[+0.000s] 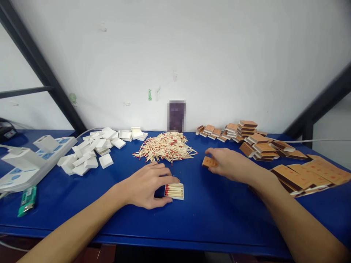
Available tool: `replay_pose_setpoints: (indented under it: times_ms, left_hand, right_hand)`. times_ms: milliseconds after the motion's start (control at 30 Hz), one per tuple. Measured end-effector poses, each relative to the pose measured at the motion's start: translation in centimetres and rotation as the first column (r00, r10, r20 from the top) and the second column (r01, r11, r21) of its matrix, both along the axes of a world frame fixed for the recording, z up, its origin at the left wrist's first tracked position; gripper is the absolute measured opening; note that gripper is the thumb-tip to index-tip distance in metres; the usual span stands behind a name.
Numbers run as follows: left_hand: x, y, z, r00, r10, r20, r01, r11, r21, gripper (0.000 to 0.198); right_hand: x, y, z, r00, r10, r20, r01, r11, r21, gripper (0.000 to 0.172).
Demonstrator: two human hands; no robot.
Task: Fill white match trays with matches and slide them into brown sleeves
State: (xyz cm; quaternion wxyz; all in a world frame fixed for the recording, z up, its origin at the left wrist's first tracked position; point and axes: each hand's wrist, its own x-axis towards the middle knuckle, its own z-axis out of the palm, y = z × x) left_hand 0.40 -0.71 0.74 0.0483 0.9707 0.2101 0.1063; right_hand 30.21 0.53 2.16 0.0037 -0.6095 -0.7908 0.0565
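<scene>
Head — left hand (148, 184), half-curled, grips tray (178, 198); right hand (228, 163) pinches sleeve (208, 162)

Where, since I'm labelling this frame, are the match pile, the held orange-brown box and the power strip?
Match pile (166, 147): head view, middle of the heap.
Held orange-brown box (208, 161): head view, its top face.
Power strip (49, 158): head view, its top face.

"What's over on the far left?"
"A white power strip (51, 156) with blue socket faces, two bulky white plugs (45, 143) in it. A green item (27, 200) with a shiny patch lies just beside it."
"And behind?"
"A black device (7, 132), cut off by the edge."
"The back?"
"A pale wall (219, 54), dark slanting beams (39, 62) at both sides, and a blurred purplish rectangle (177, 116) standing upright against the wall. A thin white cable (315, 141) runs off right."
</scene>
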Motion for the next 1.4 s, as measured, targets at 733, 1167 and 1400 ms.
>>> replay_pose_setpoints:
  times_ms: [733,1167,1400]
  left_hand:
    - [-0.4,0.4,-0.5,0.998,-0.005,0.070,0.009,0.998,-0.058,0.027]
    - [-0.7,0.6,-0.1,0.998,0.054,0.044,-0.049,0.992,-0.120,0.039]
    - [-0.8,0.6,0.0,0.995,0.070,0.067,-0.067,0.997,-0.041,0.040]
  right_hand:
    - [-4.2,-2.6,0.9,0.861,0.357,-0.363,-0.412,0.907,-0.084,0.027]
    - [-4.9,-1.9,-0.2,0.810,0.422,-0.407,-0.446,0.894,0.039,0.026]
    - [-4.8,-1.7,-0.1,0.798,0.398,-0.452,-0.420,0.906,0.055,0.026]
